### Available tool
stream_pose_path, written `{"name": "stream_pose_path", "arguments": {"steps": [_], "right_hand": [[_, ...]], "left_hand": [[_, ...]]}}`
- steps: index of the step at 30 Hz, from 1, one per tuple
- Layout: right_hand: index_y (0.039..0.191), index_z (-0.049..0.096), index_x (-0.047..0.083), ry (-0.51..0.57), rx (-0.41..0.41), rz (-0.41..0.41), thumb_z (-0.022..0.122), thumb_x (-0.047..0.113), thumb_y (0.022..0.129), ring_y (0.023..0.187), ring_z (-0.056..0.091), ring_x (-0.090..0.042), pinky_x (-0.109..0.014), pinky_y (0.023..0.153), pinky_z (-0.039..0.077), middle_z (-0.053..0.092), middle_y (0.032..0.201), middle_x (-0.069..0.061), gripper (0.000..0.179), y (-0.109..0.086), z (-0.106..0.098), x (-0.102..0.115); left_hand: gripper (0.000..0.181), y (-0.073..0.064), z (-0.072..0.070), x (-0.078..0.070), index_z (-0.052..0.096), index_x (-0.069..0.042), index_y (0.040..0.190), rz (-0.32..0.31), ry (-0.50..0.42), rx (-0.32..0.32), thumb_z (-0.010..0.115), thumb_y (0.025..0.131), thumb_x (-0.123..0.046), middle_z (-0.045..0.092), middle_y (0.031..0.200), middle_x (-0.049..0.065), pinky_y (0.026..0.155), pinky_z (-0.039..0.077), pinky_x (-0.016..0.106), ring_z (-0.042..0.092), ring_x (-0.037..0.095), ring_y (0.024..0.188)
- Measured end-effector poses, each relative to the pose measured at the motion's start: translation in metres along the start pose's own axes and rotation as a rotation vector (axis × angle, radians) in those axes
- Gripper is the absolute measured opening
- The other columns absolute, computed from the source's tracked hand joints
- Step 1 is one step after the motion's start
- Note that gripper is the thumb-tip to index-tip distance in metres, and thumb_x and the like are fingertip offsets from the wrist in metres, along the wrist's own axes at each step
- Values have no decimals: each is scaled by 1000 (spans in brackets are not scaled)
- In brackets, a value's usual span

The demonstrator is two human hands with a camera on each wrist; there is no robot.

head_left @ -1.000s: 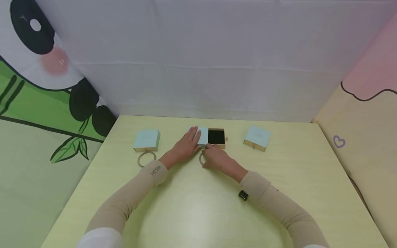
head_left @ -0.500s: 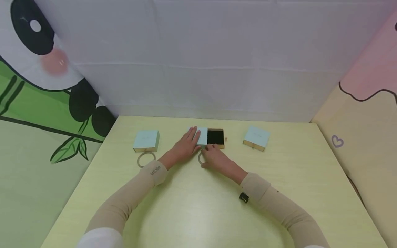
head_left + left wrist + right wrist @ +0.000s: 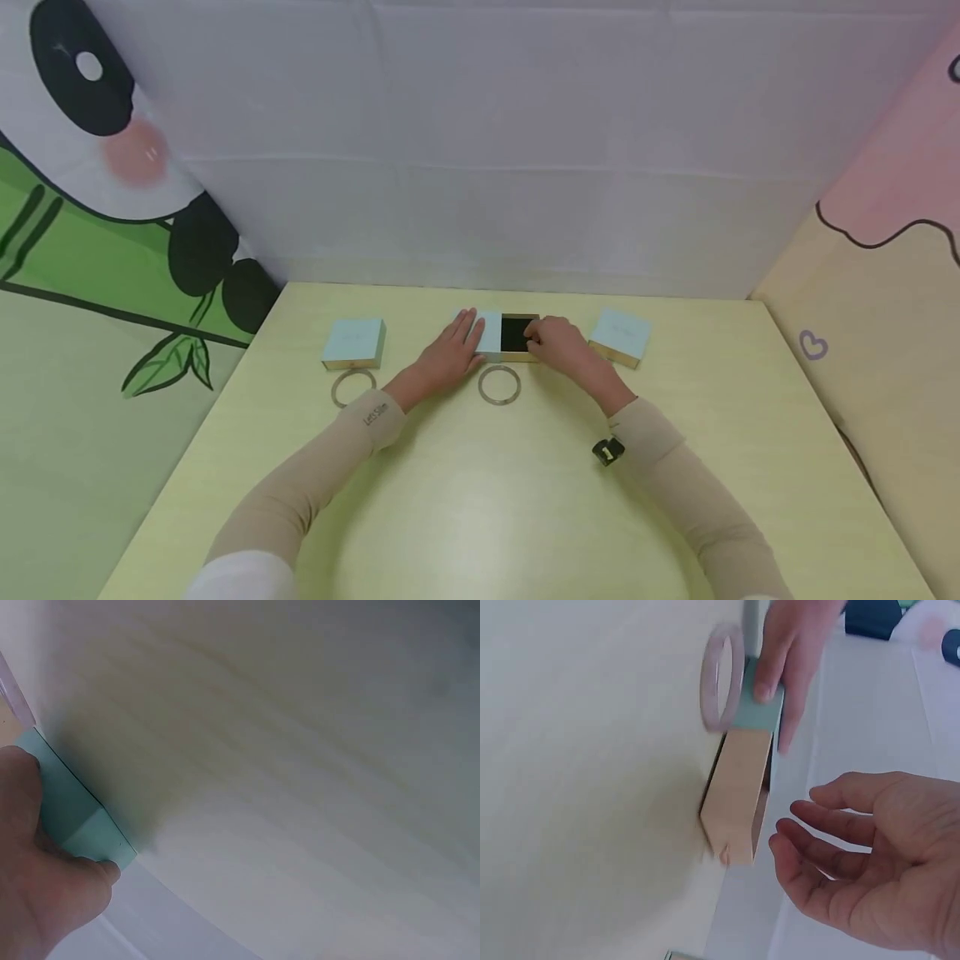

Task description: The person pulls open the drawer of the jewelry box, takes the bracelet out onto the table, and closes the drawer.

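Left wrist | left hand (image 3: 45,877) hides most of box sleeve (image 3: 75,817)

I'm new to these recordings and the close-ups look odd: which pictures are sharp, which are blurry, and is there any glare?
Head view: evenly lit and sharp, a soft pale sheen on the table near the camera, straight edges bowed by the wide lens. Left wrist view: badly smeared, only the left hand and the mint box lid readable. Right wrist view: tilted sideways, right hand slightly soft, the ring blurred.
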State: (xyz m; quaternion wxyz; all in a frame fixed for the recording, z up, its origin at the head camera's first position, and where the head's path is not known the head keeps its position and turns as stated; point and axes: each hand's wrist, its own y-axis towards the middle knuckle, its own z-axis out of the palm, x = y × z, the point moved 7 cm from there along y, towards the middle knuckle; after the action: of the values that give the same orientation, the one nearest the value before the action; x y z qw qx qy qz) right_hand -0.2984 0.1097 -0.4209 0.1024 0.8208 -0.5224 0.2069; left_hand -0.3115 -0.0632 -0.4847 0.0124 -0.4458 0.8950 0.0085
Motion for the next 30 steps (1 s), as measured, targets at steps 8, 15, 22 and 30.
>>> {"name": "stream_pose_path", "arguments": {"steps": [8, 15, 22, 30], "right_hand": [[128, 63, -8, -36, 3, 110, 57, 8, 100, 110, 65, -36, -46, 89, 56, 68, 118, -24, 33, 13, -7, -37], [130, 62, -10, 5, 49, 171, 55, 8, 102, 111, 66, -36, -46, 92, 55, 69, 119, -24, 34, 21, 7, -51], [123, 68, -9, -27, 43, 150, 56, 9, 103, 111, 66, -35, -46, 93, 55, 69, 122, -23, 30, 25, 13, -55], [85, 71, -1, -74, -16, 127, 57, 6, 101, 65, 45, -16, -29, 60, 42, 58, 72, -6, 22, 32, 16, -55]], "left_hand": [[67, 0, 0, 0, 17, 7, 159, -5, -11, 4, 40, 111, -34, 8, 166, 30, 125, 13, 47, 8, 42, 155], [68, 1, 1, 0, 18, 7, 159, 0, -10, -8, 41, 111, -35, 9, 166, 29, 126, 12, 46, 9, 42, 155], [68, 3, 3, 1, 17, 6, 159, 7, -17, 0, 39, 111, -36, 7, 166, 29, 126, 12, 45, 7, 41, 155], [68, 1, 2, 1, 18, 6, 159, 6, -18, -8, 40, 111, -35, 8, 166, 29, 125, 12, 45, 7, 41, 155]]}}
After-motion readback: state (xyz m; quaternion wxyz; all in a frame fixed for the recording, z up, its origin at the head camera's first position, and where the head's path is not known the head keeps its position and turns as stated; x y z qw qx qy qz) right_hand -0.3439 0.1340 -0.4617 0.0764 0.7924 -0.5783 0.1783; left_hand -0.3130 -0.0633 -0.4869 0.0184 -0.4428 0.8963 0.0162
